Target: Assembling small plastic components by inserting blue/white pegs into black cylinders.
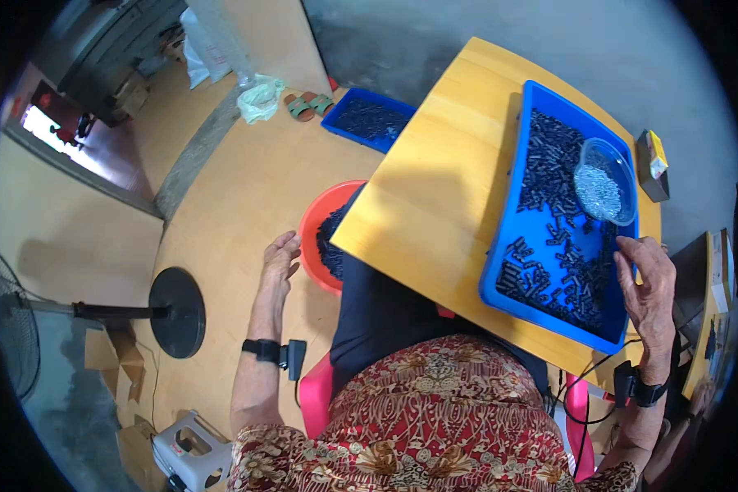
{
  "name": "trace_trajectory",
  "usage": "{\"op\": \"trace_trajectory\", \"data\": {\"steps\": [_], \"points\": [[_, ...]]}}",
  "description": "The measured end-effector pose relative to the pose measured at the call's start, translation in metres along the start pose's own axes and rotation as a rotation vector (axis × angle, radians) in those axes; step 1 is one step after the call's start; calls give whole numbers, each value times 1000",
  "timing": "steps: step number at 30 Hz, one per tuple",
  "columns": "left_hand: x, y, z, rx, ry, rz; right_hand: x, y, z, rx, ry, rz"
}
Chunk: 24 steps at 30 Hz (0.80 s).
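See black pieces [553,156] strewn in blue tray [508,205], right of frame, pointing every which way; note tray's long axis, near vertical, leaning right at top. Find right hand [652,283] at tray's right rim, can't tell fingers' closure. Spot left hand [280,262] beside red basin [314,211], with fingers loosely apart.

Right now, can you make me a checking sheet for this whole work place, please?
Surface: yellow table, blue tray on it.
Work things: black pieces in the tray; clear tub of silvery pieces there too.
Clutter: sandals and a pale green bag on the floor.
Grip: left hand loosely open beside the orange basin; right hand at the tray's right edge, its hold unclear.
Cables: black cable looped near the table's near edge.
Surroundings: standing fan at the left.
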State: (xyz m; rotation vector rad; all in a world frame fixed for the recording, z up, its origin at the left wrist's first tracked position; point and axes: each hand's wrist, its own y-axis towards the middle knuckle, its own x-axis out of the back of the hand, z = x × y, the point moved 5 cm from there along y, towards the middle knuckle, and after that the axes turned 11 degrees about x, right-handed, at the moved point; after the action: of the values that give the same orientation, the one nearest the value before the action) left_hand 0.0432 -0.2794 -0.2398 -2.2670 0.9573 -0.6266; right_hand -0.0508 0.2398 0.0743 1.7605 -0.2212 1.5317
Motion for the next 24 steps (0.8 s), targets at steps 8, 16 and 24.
{"op": "trace_trajectory", "data": {"steps": [8, 16, 24], "points": [[1, -63, -58, -220, -232, 227, 6, 4, -14, -31, 32, 89], [-52, -184, -124, -540, -210, 363, -21, 26, -19, 79, 203, 319], [-116, -256, -123, -555, 139, 567, -55, 46, -12, 125, 235, 373]]}}
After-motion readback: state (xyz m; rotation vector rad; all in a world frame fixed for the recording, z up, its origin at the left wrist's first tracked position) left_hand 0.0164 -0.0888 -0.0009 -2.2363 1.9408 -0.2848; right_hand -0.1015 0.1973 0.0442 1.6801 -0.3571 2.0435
